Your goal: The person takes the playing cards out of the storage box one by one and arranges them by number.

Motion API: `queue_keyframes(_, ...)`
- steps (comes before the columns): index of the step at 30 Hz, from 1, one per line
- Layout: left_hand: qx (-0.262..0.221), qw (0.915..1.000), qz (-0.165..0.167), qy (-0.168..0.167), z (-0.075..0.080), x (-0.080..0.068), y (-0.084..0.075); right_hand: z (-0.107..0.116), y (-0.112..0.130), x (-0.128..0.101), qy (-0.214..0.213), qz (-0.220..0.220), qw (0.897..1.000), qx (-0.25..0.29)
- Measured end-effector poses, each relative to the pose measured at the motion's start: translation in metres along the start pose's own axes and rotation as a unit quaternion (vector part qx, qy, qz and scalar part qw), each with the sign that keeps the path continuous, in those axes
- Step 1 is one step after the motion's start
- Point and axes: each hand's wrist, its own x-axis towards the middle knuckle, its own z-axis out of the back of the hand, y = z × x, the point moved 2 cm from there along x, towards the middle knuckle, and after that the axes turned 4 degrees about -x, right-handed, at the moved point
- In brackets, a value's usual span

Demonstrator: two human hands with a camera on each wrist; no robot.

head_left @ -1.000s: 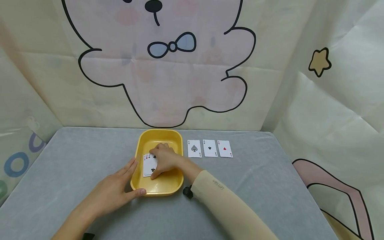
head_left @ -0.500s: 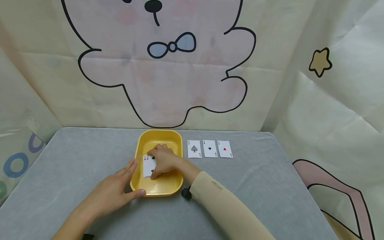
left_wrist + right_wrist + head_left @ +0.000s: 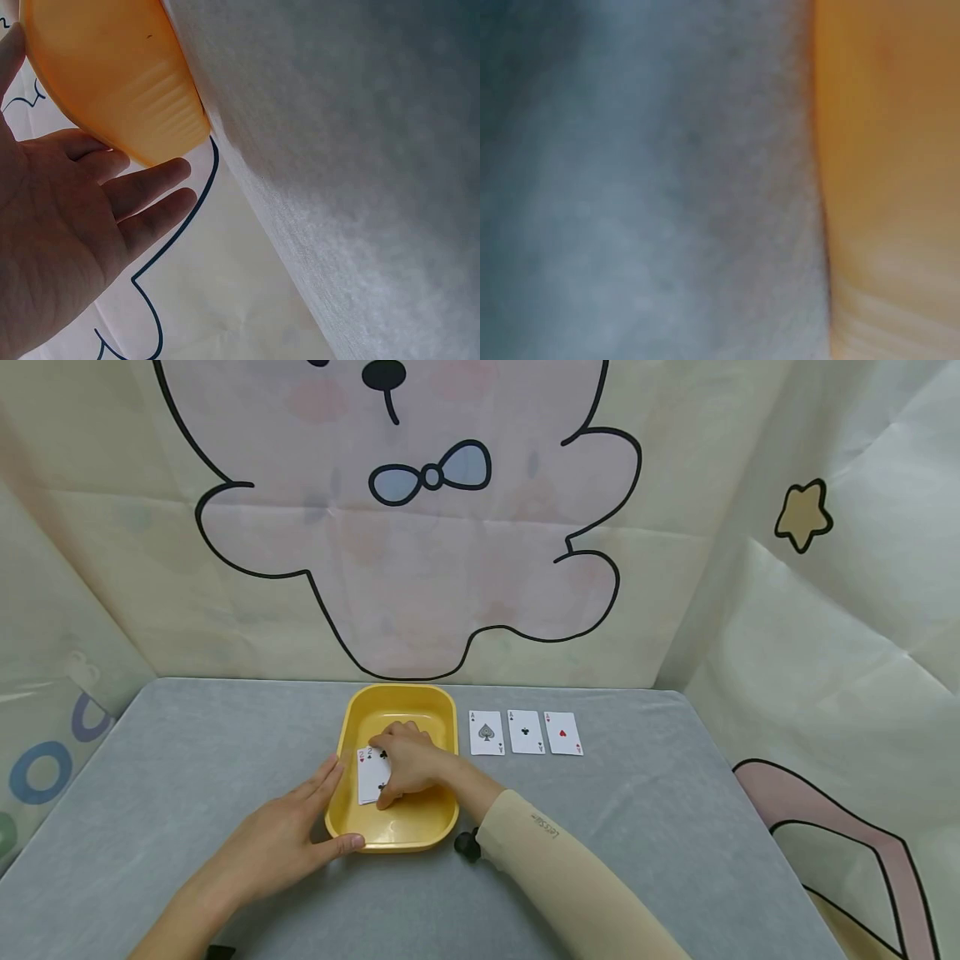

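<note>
A yellow tray (image 3: pixel 393 837) stands on the table, with a few white playing cards (image 3: pixel 371 777) lying in it at the left. Over these cards my right hand (image 3: pixel 410 762) reaches into the tray, its thumb at their near edge and its fingers at their far edge, pinching the cards. The palm hides their right part; how many it grips I cannot tell. My left hand (image 3: pixel 288 831) lies along the tray's left side, fingers extended against the outer wall (image 3: pixel 127 82) and thumb at the near rim.
Right of the tray, three aces lie face up in a row: the ace of spades (image 3: pixel 486 732), ace of clubs (image 3: pixel 525 732) and ace of hearts (image 3: pixel 563 733). A grey cloth (image 3: pixel 637 827) covers the table; a printed curtain (image 3: pixel 480 568) hangs behind it.
My right hand has shifted slightly left over the cards in the tray, covering a little more of them. My left hand has stayed at the tray's side.
</note>
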Motion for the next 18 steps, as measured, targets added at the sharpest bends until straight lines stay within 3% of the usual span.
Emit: queue_keyframes(18,0.001,0.9999,-0.009,-0.006,0.0007,-0.0007,-0.0010,-0.0004,-0.0001,0.0001,-0.002,0.009,1.000,-0.016)
